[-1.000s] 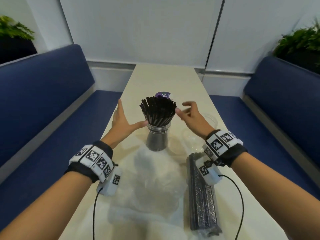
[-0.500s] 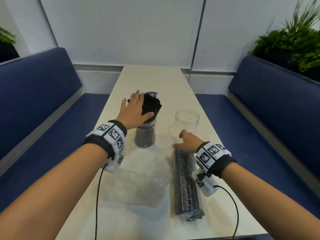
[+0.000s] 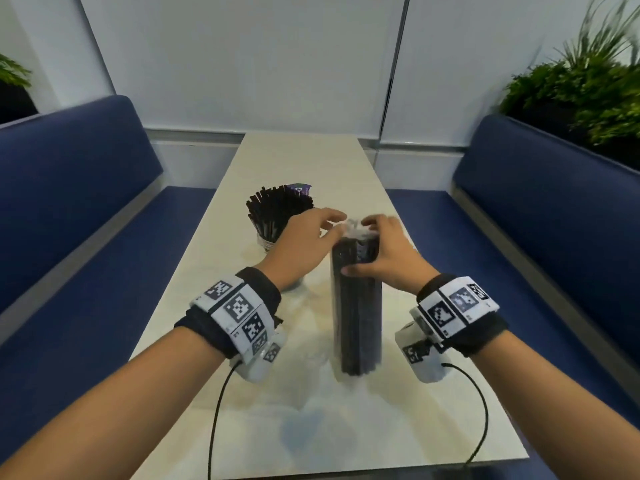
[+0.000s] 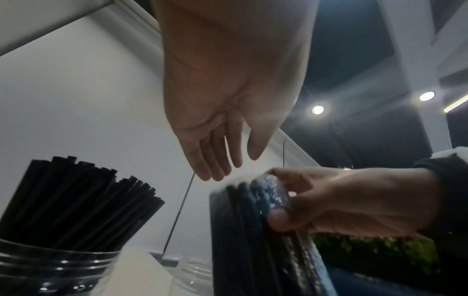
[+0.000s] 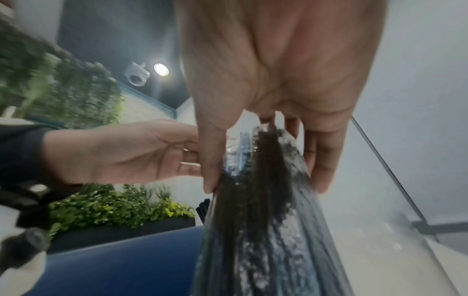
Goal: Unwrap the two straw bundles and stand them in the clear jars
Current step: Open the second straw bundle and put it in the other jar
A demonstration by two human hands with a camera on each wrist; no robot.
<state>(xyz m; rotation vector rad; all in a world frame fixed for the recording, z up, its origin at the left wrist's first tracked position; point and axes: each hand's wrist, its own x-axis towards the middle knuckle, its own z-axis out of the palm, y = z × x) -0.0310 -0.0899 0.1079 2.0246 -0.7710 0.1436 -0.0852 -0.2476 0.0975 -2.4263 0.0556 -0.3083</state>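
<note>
Wrapped straw bundle (image 3: pixel 356 306) gripped upright by right hand (image 3: pixel 389 258); film at its top should be torn by left hand (image 3: pixel 304 244), whose fingers (image 4: pixel 210 160) are relaxed, empty.

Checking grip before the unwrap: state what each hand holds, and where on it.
The right hand grips the wrapped straw bundle near its top end, standing upright. The left hand holds nothing, fingers straight beside the wrapper's top.

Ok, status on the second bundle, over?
Right hand grips wrapped bundle upright on table. Left hand open at its top. First straws jarred. Nothing in the way.
</note>
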